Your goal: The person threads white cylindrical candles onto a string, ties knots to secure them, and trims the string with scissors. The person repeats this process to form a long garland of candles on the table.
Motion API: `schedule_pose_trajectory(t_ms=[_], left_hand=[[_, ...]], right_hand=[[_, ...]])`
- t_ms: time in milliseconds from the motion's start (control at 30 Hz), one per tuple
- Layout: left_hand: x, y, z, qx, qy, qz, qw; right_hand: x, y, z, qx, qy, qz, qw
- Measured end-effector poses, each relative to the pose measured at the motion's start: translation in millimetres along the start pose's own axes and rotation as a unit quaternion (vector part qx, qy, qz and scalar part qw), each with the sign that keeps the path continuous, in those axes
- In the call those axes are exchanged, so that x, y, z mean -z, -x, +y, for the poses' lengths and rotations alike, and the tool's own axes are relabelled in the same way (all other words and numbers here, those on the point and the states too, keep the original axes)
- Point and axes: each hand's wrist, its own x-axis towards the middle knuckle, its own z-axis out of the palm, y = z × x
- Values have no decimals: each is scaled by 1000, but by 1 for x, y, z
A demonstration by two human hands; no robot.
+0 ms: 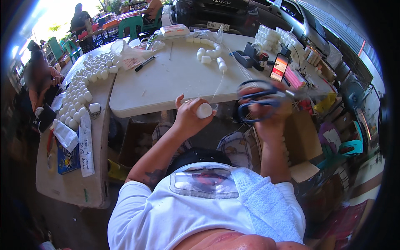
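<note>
My left hand (188,118), closed, grips a small white cylinder (204,111) just off the table's near edge. A thin pale string (218,86) runs from beside that hand up to more white cylinders (222,65) lying on the table. To the right, my raised right hand (266,111) is closed around the dark blue handles of a pair of scissors (273,94). Motion smears the scissors; their blades point right, away from the string, and I cannot tell whether they are spread.
Many white cylinders (83,92) lie along the left table (93,189), near paper strips (86,146). On the white table (166,87) are a black marker (144,63), a lit phone (279,66) and a black device (246,57). A cardboard box (306,139) stands at lower right. Another person sits far left.
</note>
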Motion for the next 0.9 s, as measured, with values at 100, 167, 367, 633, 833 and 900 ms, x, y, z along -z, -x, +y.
schedule_pose_trajectory(t_ms=[100, 167, 367, 633, 833, 900], left_hand=[[-3, 1, 2, -18, -14, 6, 1000], [-6, -2, 2, -59, -14, 39, 997], [-9, -3, -2, -40, -51, 23, 998], [-14, -5, -4, -77, -61, 56, 994], [-7, -11, -15, 117, 346, 53, 929], [2, -18, -23, 199, 579, 82, 786]], right_hand=[[-24, 4, -13, 150, 40, 38, 987], [-40, 16, 4, 53, 114, -85, 988], [-36, 33, 38, -55, 137, -117, 982], [-47, 19, 8, 0, 155, -81, 985], [-23, 25, 2, -158, -99, -4, 982], [-15, 38, 8, -304, -175, -96, 932]])
